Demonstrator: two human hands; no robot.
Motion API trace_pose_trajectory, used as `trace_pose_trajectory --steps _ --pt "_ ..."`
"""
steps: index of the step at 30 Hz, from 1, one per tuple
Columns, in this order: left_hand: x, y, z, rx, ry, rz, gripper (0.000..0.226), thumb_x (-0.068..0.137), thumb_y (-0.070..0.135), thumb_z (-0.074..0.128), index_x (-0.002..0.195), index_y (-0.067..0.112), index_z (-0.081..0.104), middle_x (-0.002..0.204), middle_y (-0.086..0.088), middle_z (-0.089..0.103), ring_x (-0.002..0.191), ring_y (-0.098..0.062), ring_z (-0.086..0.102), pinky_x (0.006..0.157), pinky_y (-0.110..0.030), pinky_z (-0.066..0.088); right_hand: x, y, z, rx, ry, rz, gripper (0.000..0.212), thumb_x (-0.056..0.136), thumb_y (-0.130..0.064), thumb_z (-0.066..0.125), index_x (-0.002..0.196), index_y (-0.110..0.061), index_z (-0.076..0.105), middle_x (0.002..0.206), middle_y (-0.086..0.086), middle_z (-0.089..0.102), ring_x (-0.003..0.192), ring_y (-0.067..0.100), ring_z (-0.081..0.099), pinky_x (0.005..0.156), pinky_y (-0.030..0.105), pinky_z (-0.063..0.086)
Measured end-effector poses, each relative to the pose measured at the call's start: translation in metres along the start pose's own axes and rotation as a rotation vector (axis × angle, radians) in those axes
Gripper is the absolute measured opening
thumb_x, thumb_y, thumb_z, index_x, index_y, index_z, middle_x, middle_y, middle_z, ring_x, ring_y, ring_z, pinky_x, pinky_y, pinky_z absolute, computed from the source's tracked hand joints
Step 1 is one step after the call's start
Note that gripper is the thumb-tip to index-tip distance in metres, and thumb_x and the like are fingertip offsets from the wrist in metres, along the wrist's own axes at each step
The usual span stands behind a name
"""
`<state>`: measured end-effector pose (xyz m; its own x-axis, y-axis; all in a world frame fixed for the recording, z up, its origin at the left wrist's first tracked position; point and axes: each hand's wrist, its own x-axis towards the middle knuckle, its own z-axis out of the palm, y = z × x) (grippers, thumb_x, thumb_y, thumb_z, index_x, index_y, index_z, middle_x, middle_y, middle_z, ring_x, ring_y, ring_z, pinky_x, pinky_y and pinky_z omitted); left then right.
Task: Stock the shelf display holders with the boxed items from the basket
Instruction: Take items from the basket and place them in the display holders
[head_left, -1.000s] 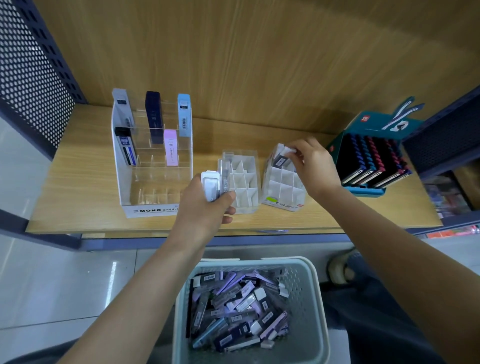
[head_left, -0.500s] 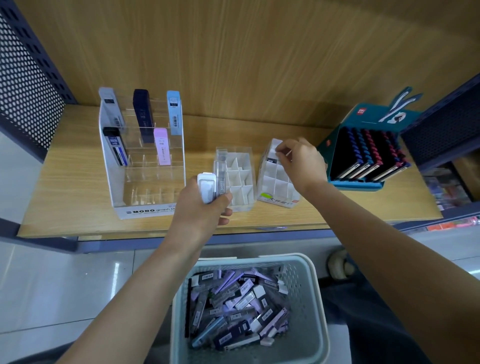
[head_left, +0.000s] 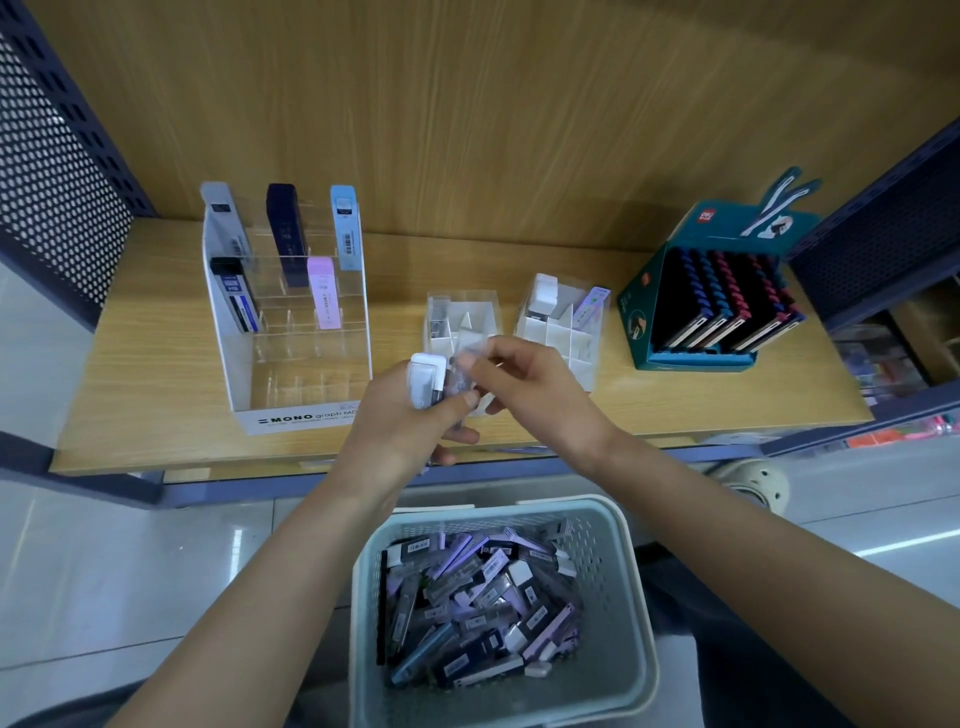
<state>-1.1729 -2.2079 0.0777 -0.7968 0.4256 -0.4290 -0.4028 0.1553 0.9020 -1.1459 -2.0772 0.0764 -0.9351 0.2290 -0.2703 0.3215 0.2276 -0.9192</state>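
On the wooden shelf (head_left: 156, 374), the tall clear acrylic tiered holder with a white base (head_left: 291, 332) stands at the left with five slim boxes upright in its rear slots. Just right of it the left hand (head_left: 410, 421) has its fingers closed around a few small boxes, a white-capped box (head_left: 427, 382) foremost, while the right hand (head_left: 540, 395) pinches a small clear box (head_left: 462, 366) between fingertips, in front of two small clear gridded holders (head_left: 462, 322). Below, the pale grey perforated plastic basket (head_left: 613, 571) holds a heap of purple, white and dark boxed items (head_left: 478, 608); a teal cardboard display box (head_left: 717, 291) sits at the far right.
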Motion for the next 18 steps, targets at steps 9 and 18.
trace_pose_trajectory --steps 9,18 --pt "-0.004 0.0 -0.02 0.041 0.116 0.054 0.008 0.09 0.015 0.06 0.086 0.013 0.053 0.067 -0.002 0.055 0.036 -0.004 0.047 0.038 -0.017 0.039 0.011 0.002 -0.024 0.075 0.198 -0.097 0.016 0.093 -0.003 0.054 0.083 -0.015 0.049 0.078 -0.001 0.06 0.064 0.009 0.062 0.071 0.028 0.056" --pt "-0.003 0.0 -0.034 0.041 0.159 0.016 0.016 0.095 0.023 0.052 0.102 0.009 0.051 0.073 0.002 0.054 0.04 -0.003 0.048 0.04 -0.015 0.04 0.065 0.014 0.002 -0.275 0.276 -0.202 0.007 0.097 -0.008 0.046 0.097 -0.012 0.052 0.099 0.01 0.059 0.078 0.012 0.061 0.079 0.026 0.054"
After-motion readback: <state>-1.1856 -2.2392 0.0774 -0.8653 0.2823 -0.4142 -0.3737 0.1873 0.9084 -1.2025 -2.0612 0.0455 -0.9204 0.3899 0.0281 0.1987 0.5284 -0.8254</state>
